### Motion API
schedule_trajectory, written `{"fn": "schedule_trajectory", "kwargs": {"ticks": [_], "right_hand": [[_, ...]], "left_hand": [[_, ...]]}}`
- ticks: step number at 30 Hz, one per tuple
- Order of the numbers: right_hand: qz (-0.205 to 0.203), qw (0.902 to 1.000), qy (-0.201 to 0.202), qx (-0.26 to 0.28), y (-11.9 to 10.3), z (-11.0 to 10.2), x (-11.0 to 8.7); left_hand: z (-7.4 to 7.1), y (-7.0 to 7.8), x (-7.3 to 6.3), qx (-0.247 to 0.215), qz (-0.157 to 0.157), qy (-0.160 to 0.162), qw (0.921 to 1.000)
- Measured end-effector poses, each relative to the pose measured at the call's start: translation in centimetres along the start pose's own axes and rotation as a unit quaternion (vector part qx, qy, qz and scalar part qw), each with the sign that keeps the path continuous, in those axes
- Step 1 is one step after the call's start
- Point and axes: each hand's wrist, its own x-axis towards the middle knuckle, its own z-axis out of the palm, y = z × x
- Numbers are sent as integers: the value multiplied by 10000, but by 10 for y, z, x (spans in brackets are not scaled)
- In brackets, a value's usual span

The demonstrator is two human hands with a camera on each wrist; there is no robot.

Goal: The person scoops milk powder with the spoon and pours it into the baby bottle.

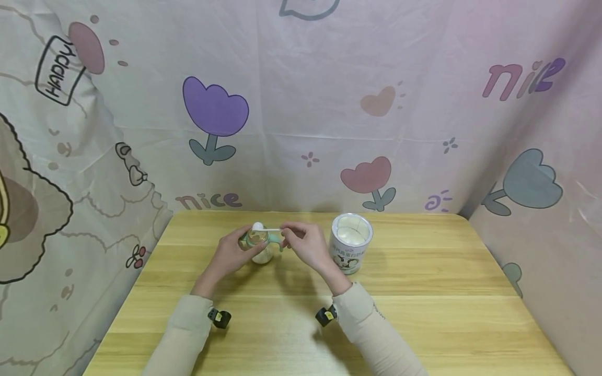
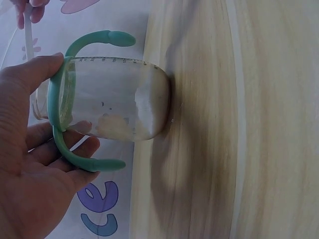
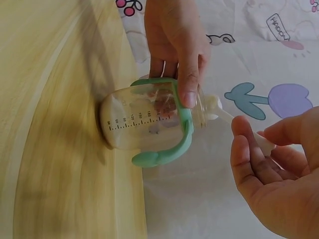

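A clear baby bottle [image 2: 112,94] with a green two-handled ring [image 2: 57,99] stands upright on the table, white powder [image 2: 145,109] at its bottom. Thumb and fingers of my left hand [image 1: 233,251] grip it round the ring, just below the uncapped neck. My right hand [image 1: 305,243] pinches the handle of a white scoop [image 3: 225,115]. The scoop's bowl, heaped with white powder in the head view, sits right over the bottle's mouth. To the right of my right hand stands an open milk powder can [image 1: 348,256].
The can holds pale powder up near its rim. A wooden table [image 1: 423,292] lies under everything, its far edge against a printed cloth backdrop [image 1: 291,104]. Cloth also hangs on both sides. A small black device [image 1: 219,317] hangs at each wrist.
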Motion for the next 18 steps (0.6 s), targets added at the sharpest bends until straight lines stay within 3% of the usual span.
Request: {"fn": "schedule_trajectory", "kwargs": {"ticks": [18], "right_hand": [[-185,9988,-47,-458,2,-3,-2]], "left_hand": [[-1,1,0,40,-73,-98,9999]]}}
